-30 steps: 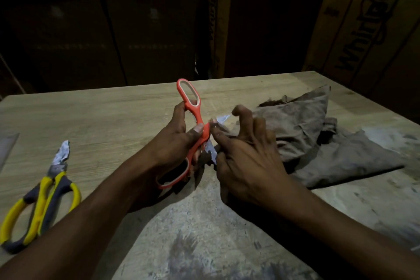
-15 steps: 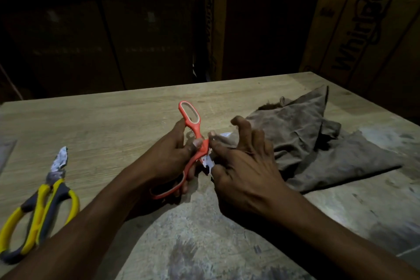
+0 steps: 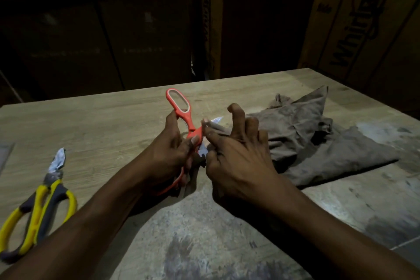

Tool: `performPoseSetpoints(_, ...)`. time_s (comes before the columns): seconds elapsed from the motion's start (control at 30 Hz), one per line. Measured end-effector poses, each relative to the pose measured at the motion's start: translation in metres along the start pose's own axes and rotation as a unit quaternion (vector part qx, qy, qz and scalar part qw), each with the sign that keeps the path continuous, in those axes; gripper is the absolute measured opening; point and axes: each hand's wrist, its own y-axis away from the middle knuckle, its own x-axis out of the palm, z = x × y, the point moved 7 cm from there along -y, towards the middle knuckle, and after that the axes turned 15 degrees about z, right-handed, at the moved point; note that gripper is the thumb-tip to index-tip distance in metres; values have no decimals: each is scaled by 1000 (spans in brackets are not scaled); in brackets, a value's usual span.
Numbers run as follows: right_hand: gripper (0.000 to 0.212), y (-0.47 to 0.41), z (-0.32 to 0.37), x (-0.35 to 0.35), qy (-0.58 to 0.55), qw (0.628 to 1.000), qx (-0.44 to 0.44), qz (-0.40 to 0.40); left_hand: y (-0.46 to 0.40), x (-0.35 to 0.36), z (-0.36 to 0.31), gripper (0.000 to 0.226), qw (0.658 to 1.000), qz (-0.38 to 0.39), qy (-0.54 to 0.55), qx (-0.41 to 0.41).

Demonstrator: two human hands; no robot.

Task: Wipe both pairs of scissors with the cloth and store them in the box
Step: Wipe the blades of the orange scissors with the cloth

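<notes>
The wooden worktop (image 3: 95,125) fills the lower view, its near part stained grey, with dark cardboard boxes (image 3: 363,29) standing behind it at 12 to 2 o'clock. A crumpled brown cloth (image 3: 306,138) lies on the worktop at 3 o'clock from the hands, spread flat and touching neither scissors. The left hand (image 3: 168,157) has its grip closed round the handles of the orange scissors (image 3: 181,109), held above the worktop at centre with 1 handle loop pointing up toward 12 o'clock. The right hand (image 3: 236,163) pinches a blade of those scissors between thumb and forefinger, its other fingers raised and loosely curled. The yellow scissors (image 3: 43,209) lie closed on the worktop at 8 o'clock, well apart from both hands, blades pointing to 12 o'clock.
</notes>
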Motion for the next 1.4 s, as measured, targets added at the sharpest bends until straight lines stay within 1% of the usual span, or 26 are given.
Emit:
performPoseSetpoints(0.17,73,5,-3,11,-27,999,-18,28,-1,-2,1,69,1000,-11,3,5)
performPoseSetpoints(0.23,71,4,-5,7,-24,1000,-14,12,-1,-1,2,70,1000,-9,-1,-1)
performPoseSetpoints(0.33,75,-4,-2,-2,-12,1000,-2,-5,-2,-1,2,73,1000,-8,0,1)
performPoseSetpoints(0.4,78,-1,1,2,-16,1000,-3,3,0,-1,-1,73,1000,-9,-6,4)
performPoseSetpoints(0.53,75,13,2,12,-19,999,-9,26,1,2,-3,72,1000,-10,-3,0)
performPoseSetpoints(0.7,85,-5,4,-7,15,1000,21,-6,-5,-1,6,74,1000,-23,4,-5)
performPoseSetpoints(0.8,88,1,8,0,18,1000,10,4,-4,-1,8,72,1000,-26,-1,-1)
performPoseSetpoints(0.9,80,9,6,9,17,1000,3,11,-2,-1,8,73,999,-28,-22,-10)
performPoseSetpoints(1.0,69,-7,0,-1,27,1000,3,-3,-2,-2,5,76,999,-29,-27,-14)
performPoseSetpoints(1.1,72,-14,-4,1,28,1000,0,-6,0,-3,3,74,999,-30,-26,-15)
performPoseSetpoints(1.23,62,-4,-6,11,3,1000,-26,-17,0,-1,7,70,999,-17,-31,-24)
performPoseSetpoints(1.33,66,-3,-9,6,48,999,-22,-11,0,-1,8,71,999,-13,-13,-31)
performPoseSetpoints(1.4,78,-4,-14,6,61,998,-11,7,0,-1,6,71,999,-9,-10,-30)
